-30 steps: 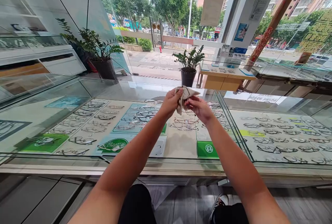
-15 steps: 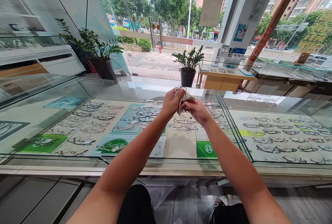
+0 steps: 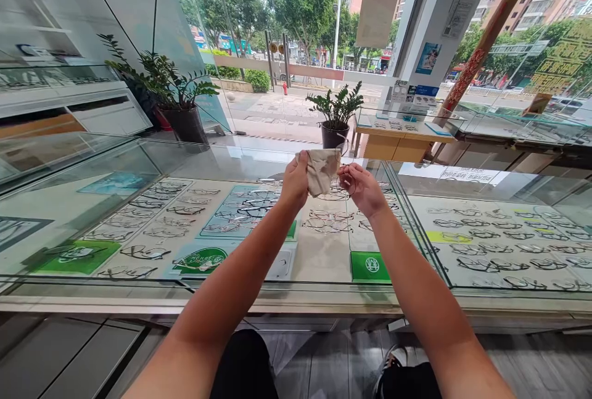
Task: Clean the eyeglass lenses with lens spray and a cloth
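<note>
Both my hands are raised above a glass display counter (image 3: 259, 161). My left hand (image 3: 296, 180) is closed on a beige cleaning cloth (image 3: 321, 169), which hangs spread out from its fingers. My right hand (image 3: 365, 188) pinches a thin-framed pair of glasses (image 3: 345, 172) just right of the cloth. One lens looks tucked behind the cloth. Under the glass lie rows of several spectacle frames (image 3: 240, 211) on pale trays.
A second glass case with more frames (image 3: 504, 245) adjoins on the right. Green signs (image 3: 370, 265) lie inside the case. A potted plant (image 3: 337, 116) stands beyond the counter, a larger one (image 3: 173, 94) at left. Glass shopfront behind. My knees (image 3: 245, 365) are under the counter edge.
My hands have risen a little and moved apart. The cloth, bunched around the glasses before, now hangs open from my left hand, and the frame shows in my right.
</note>
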`<state>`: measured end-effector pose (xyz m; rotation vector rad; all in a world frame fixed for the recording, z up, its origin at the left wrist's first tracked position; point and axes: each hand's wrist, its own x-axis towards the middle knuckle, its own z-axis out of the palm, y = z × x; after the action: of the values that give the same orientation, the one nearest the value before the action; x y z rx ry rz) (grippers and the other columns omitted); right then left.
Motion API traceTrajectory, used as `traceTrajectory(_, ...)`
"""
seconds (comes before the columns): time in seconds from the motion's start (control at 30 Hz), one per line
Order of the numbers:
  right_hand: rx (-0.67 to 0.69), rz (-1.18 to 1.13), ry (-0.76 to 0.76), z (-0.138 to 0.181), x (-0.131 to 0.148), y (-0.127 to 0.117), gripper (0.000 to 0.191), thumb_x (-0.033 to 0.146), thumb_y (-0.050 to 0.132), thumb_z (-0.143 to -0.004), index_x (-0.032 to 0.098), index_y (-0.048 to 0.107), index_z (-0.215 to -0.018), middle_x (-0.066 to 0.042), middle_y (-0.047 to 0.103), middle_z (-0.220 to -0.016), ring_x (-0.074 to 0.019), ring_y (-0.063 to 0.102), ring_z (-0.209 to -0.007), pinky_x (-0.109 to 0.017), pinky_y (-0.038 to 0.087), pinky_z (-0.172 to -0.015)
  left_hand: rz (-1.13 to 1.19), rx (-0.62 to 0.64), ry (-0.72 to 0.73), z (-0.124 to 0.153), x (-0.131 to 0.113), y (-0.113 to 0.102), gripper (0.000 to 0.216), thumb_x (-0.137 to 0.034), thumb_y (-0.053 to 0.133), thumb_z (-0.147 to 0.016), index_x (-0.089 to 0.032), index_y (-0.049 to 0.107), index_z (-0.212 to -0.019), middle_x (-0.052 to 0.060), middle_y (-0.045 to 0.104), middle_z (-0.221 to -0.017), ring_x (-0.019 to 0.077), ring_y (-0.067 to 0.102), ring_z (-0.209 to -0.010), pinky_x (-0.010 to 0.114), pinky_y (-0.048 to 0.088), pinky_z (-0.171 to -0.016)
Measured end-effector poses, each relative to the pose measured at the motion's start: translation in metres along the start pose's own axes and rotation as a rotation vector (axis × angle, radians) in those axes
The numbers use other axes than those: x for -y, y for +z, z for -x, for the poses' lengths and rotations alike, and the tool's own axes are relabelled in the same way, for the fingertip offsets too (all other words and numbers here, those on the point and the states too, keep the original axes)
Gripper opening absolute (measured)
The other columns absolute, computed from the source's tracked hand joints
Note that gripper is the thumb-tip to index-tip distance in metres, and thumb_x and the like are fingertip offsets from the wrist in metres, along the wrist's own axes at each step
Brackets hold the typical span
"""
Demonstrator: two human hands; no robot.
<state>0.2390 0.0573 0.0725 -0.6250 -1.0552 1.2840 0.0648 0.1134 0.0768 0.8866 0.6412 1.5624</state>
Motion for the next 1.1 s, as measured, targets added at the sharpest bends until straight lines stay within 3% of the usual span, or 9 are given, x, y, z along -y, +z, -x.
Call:
traceTrajectory(0.1, -0.029, 0.122, -0.052, 0.000, 0.000, 0.000, 0.034, 0.056, 0.091, -0.079, 0.027, 0.072, -0.084, -0.004, 0.077, -0.100, -0.0185, 0.057, -0.085, -0.035, 0.048, -0.080, 0.044, -0.061, -0.014, -0.003, -0.001, -0.001, 0.046, -0.062, 0.088, -0.095, -0.018, 0.076, -0.103, 0.007, 0.087, -0.101, 0.0226, 0.083, -0.098, 0.034, 0.067, -0.091)
traceTrajectory(0.23, -0.122, 0.605, -0.297, 0.004, -0.009, 0.006, 0.024, 0.050, 0.076, -0.095, 0.028, 0.072, -0.087, -0.005, 0.075, -0.095, -0.0237, 0.057, -0.089, -0.040, 0.046, -0.087, 0.023, 0.050, 0.007, 0.004, -0.003, 0.004, 0.050, -0.067, 0.084, -0.097, -0.019, 0.079, -0.110, 0.010, 0.087, -0.112, 0.0259, 0.083, -0.112, 0.035, 0.066, -0.096)
traceTrajectory(0.37, -0.171, 1.126, -0.517, 0.010, -0.026, 0.013, 0.020, 0.037, 0.060, -0.105, 0.027, 0.065, -0.089, -0.011, 0.074, -0.100, -0.0313, 0.057, -0.101, -0.049, 0.043, -0.099, -0.031, 0.232, -0.024, 0.021, 0.001, 0.009, 0.055, -0.072, 0.082, -0.096, -0.020, 0.081, -0.115, 0.008, 0.086, -0.103, 0.0262, 0.082, -0.110, 0.036, 0.065, -0.094)
traceTrajectory(0.5, -0.215, 1.301, -0.532, 0.013, -0.033, 0.016, 0.017, 0.029, 0.054, -0.107, 0.027, 0.061, -0.091, -0.014, 0.073, -0.105, -0.0342, 0.058, -0.106, -0.051, 0.042, -0.102, -0.138, 0.347, 0.002, 0.032, 0.010, 0.010, 0.058, -0.078, 0.082, -0.093, -0.023, 0.082, -0.108, 0.003, 0.079, -0.083, 0.0216, 0.079, -0.092, 0.031, 0.062, -0.083)
traceTrajectory(0.63, -0.303, 1.247, -0.538, 0.012, -0.027, 0.013, 0.020, 0.032, 0.052, -0.109, 0.027, 0.059, -0.091, -0.014, 0.071, -0.106, -0.0345, 0.058, -0.108, -0.051, 0.041, -0.104, -0.329, 0.460, 0.093, 0.036, 0.011, 0.009, 0.073, -0.093, 0.077, -0.085, -0.020, 0.076, -0.082, 0.001, 0.068, -0.068, 0.0182, 0.066, -0.072, 0.030, 0.057, -0.070)
traceTrajectory(0.73, -0.359, 1.127, -0.522, 0.010, -0.020, 0.009, 0.020, 0.036, 0.056, -0.109, 0.028, 0.059, -0.090, -0.012, 0.069, -0.105, -0.0329, 0.055, -0.105, -0.051, 0.041, -0.106, -0.400, 0.498, 0.152, 0.037, 0.008, 0.010, 0.077, -0.096, 0.075, -0.083, -0.019, 0.076, -0.077, 0.002, 0.068, -0.067, 0.0199, 0.067, -0.075, 0.032, 0.057, -0.076)
traceTrajectory(0.83, -0.385, 0.938, -0.515, 0.007, -0.012, 0.006, 0.022, 0.043, 0.063, -0.107, 0.029, 0.061, -0.090, -0.008, 0.068, -0.100, -0.0297, 0.053, -0.100, -0.047, 0.043, -0.103, -0.365, 0.428, 0.149, 0.034, 0.006, 0.010, 0.073, -0.091, 0.077, -0.086, -0.019, 0.082, -0.089, 0.005, 0.075, -0.077, 0.0229, 0.072, -0.085, 0.034, 0.058, -0.084)
traceTrajectory(0.93, -0.383, 0.692, -0.468, 0.004, -0.003, 0.003, 0.025, 0.051, 0.069, -0.102, 0.029, 0.067, -0.089, -0.005, 0.068, -0.095, -0.0260, 0.054, -0.094, -0.042, 0.045, -0.091, -0.312, 0.258, 0.133, 0.027, 0.003, 0.007, 0.062, -0.080, 0.081, -0.091, -0.019, 0.082, -0.095, 0.004, 0.074, -0.080, 0.0204, 0.070, -0.079, 0.031, 0.057, -0.076)
traceTrajectory(1.1, -0.290, 0.360, -0.325, 0.001, 0.012, -0.002, 0.023, 0.050, 0.077, -0.091, 0.029, 0.071, -0.084, -0.004, 0.077, -0.099, -0.0229, 0.059, -0.093, -0.038, 0.044, -0.085, -0.301, 0.248, 0.218, 0.020, -0.005, 0.001, 0.045, -0.064, 0.083, -0.095, -0.023, 0.069, -0.082, -0.004, 0.048, -0.066, 0.0136, 0.043, -0.060, 0.028, 0.042, -0.061)
